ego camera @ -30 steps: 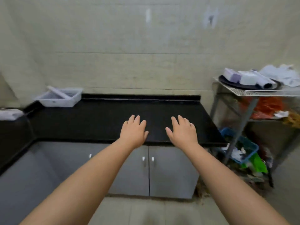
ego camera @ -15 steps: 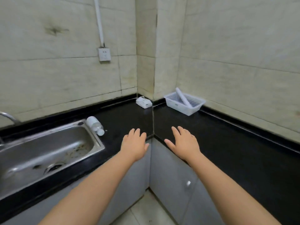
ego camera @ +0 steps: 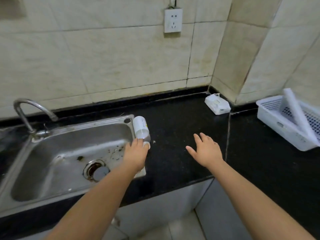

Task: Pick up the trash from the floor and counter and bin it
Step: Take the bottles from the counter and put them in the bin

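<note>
A white plastic bottle [ego camera: 140,126] lies on its side on the black counter [ego camera: 181,153], against the right rim of the steel sink [ego camera: 69,153]. My left hand [ego camera: 136,155] reaches over the sink's corner and its fingers curl around the bottle's cap end; the bottle still rests on the counter. My right hand [ego camera: 205,149] hovers open and flat over the bare counter to the right, holding nothing. A white wipes packet [ego camera: 217,104] lies in the back corner by the wall.
A white plastic basket [ego camera: 285,123] holding a white roll stands on the counter at the right. A curved tap [ego camera: 26,111] rises at the sink's back left. A wall socket [ego camera: 173,19] hangs above. Grey cabinet doors and floor tiles lie below.
The view swung left from the counter corner to the sink. My left hand went forward to the bottle and closed on its cap end. My right hand stayed open.
</note>
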{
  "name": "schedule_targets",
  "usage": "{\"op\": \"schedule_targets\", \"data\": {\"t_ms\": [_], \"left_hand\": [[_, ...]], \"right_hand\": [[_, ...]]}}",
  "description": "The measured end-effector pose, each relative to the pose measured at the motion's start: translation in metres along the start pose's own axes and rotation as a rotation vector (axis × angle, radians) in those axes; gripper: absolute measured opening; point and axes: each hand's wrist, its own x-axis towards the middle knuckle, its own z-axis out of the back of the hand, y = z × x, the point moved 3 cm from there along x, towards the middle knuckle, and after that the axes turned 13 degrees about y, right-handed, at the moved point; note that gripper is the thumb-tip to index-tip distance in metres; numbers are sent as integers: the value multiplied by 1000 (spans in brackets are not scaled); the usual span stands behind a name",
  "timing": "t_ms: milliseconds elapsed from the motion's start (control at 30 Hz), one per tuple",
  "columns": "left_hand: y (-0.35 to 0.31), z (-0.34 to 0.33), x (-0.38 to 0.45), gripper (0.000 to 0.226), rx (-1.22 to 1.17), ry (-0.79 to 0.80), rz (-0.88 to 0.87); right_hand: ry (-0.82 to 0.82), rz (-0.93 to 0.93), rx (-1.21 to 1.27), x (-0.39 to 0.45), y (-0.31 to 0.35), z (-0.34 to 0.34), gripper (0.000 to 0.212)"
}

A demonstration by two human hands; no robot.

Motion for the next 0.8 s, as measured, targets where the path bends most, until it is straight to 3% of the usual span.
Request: {"op": "schedule_targets", "data": {"t_ms": [200, 333, 433, 567, 800], "left_hand": [[24, -15, 104, 55, 301, 90, -307], [30, -19, 150, 46, 514, -187, -585], [36, 1, 174, 50, 407, -348, -675], [37, 47, 191, 50, 244, -470, -647], [-10, 97, 187, 53, 103, -415, -683]], "right_hand": [[168, -44, -39, 98, 22, -36, 65], [273, -96, -7, 140, 27, -55, 65], [287, -128, 17, 155, 25, -63, 64], [250, -148, 14, 157, 23, -68, 63], [168, -226, 154, 139, 0, -41, 62]]}}
